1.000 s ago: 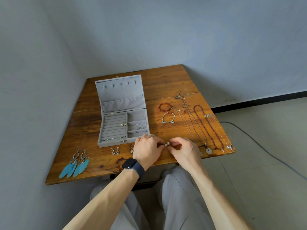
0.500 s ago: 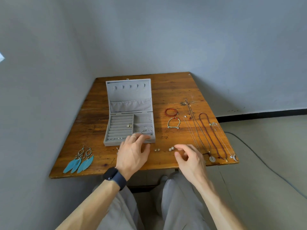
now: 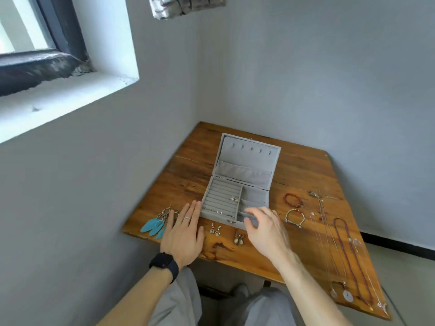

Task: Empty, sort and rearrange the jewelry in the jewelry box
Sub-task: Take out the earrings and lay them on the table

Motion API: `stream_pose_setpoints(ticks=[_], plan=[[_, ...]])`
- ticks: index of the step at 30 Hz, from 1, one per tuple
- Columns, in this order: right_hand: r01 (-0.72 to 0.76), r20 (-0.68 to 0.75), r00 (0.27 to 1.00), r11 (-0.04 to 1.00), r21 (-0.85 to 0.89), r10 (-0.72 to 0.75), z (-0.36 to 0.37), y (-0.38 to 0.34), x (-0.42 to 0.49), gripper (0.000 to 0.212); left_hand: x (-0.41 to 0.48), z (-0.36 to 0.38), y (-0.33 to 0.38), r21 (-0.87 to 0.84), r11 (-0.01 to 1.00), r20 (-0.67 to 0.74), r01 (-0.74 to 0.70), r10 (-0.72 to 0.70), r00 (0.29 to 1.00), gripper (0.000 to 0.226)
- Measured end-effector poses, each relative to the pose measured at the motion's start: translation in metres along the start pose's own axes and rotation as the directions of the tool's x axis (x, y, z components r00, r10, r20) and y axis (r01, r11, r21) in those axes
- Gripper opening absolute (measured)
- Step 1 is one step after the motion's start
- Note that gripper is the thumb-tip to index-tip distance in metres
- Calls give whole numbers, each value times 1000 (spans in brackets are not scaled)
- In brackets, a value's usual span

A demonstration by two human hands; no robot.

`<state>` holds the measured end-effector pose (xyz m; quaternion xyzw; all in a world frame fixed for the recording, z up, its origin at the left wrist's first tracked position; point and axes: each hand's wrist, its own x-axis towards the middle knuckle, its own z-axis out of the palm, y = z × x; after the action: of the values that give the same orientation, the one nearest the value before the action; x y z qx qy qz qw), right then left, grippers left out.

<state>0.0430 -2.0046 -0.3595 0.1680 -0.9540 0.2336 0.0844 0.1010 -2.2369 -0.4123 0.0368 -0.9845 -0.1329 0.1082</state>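
Observation:
A grey velvet jewelry box (image 3: 244, 168) stands with its lid up on the wooden table (image 3: 303, 165). Small earrings (image 3: 233, 198) and studs sit in its ring rows. My left hand (image 3: 183, 234) lies flat with straight fingers at the box's front left corner, beside the blue feather earrings (image 3: 154, 225). My right hand (image 3: 264, 228) hovers over the box's front right compartment, fingers loosely spread, holding nothing I can see. Two earring pairs (image 3: 215, 230) (image 3: 239, 240) lie on the table between my hands.
A red bead bracelet (image 3: 292, 200) and a green cord bracelet (image 3: 295, 217) lie right of the box. Several long necklaces (image 3: 341, 243) stretch along the table's right side. Walls close in at left and behind; a window sill is at upper left.
My hands let go of the small earrings at the front edge. The left hand moved left to the box corner, the right hand rose over the box. The view swung left and up.

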Motion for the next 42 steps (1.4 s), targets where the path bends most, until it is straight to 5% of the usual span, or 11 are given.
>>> stream_pose_setpoints(ticks=[8,13,23,31,37,42], plan=[[13,166,986,963,-268,33,26,-23,75,36,1,7,-5,-19,999,21,26,-26,999,69],[-33,90,994,951,-308,63,36,-24,80,29,1,11,-7,-47,998,-10,29,-30,1000,69],[-358,239,911,932,52,336,25,-20,98,26,1,13,-9,-67,998,-38,19,-22,999,68],[-327,257,927,925,193,274,3,-25,85,11,1,12,-9,-37,999,-28,21,-22,999,69],[-358,226,933,667,654,280,-17,-19,0,8,2,11,-11,-19,1000,-2,13,-13,1000,69],[-415,197,888,544,729,415,-7,5,-71,10,2,4,-6,4,1000,30,10,-10,999,68]])
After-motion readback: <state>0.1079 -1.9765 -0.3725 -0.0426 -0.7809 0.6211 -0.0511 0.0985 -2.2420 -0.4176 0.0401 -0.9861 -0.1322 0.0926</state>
